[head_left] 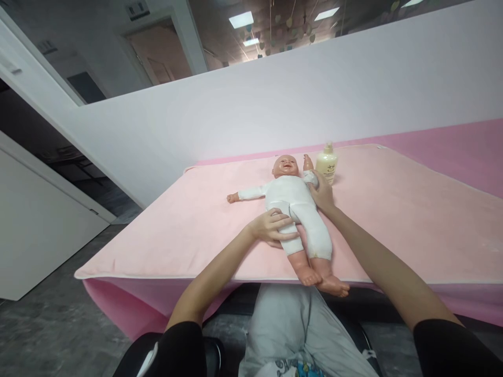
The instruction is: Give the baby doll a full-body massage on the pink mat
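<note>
A baby doll point(288, 191) with a white cloth body lies on its back on the pink mat, head toward the wall and bare feet at the table's front edge. My left hand point(271, 228) is closed around the thigh of the doll's leg on the left side of the view. On the other side, my right hand point(322, 192) grips the doll's bent, raised arm point(310, 177) near the elbow; part of that hand's fingers is hidden. The doll's other arm stretches out sideways on the mat. Just beyond my right hand stands a pale yellow pump bottle point(327, 162).
The light pink mat point(188, 230) covers a table with a darker pink cloth point(121, 303) hanging over its front. A white partition point(275, 104) with glass above rises behind it. A white door panel point(43, 220) is at the left. My legs are beneath the table edge.
</note>
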Motion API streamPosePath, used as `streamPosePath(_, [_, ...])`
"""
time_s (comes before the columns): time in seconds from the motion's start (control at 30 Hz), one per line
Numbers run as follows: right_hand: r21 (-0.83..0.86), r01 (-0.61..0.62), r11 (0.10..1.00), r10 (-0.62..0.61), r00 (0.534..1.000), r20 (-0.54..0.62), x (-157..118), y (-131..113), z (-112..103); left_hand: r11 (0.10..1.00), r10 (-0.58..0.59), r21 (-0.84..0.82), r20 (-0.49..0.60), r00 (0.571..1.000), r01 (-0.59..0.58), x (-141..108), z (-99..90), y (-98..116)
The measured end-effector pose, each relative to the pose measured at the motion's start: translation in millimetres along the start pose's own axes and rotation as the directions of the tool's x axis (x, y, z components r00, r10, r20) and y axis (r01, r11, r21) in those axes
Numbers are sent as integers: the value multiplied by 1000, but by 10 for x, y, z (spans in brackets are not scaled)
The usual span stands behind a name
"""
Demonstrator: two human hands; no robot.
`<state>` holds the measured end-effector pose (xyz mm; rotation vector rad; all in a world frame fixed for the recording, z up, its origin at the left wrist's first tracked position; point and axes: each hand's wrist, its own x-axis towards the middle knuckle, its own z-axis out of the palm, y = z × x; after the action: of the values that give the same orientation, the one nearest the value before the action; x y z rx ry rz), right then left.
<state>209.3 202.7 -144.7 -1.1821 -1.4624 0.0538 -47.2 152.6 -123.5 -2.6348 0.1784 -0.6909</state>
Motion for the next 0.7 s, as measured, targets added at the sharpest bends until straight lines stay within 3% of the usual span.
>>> streamPosePath(0.1, [-27,-1,1000,2,998,57,15,29,-7,982,-189,-1,37,981,189,-165,-70,-157])
streamPosePath(0.2, [-43,-16,999,19,997,69,25,69,-6,874,-485,-32,-17,874,485,-336,-130,-293])
streamPosePath(0.3, [-50,-37,998,41,996,81,24,99,4,669,-737,-84,50,674,739,-418,-136,-336])
streamPosePath(0.43, [-51,-57,997,63,991,119,17,129,29,355,-901,-216,179,395,910,-421,-70,-321])
streamPosePath(0.5, [-45,-55,997,60,991,120,17,151,46,171,-948,-395,183,260,903,-429,-33,-335])
streamPosePath(0.6, [-29,-31,999,34,993,114,20,190,76,-38,-983,-601,166,79,798,-458,30,-391])
streamPosePath(0.7, [-17,-12,1000,14,993,114,26,221,103,-198,-980,-717,126,-155,668,-451,133,-477])
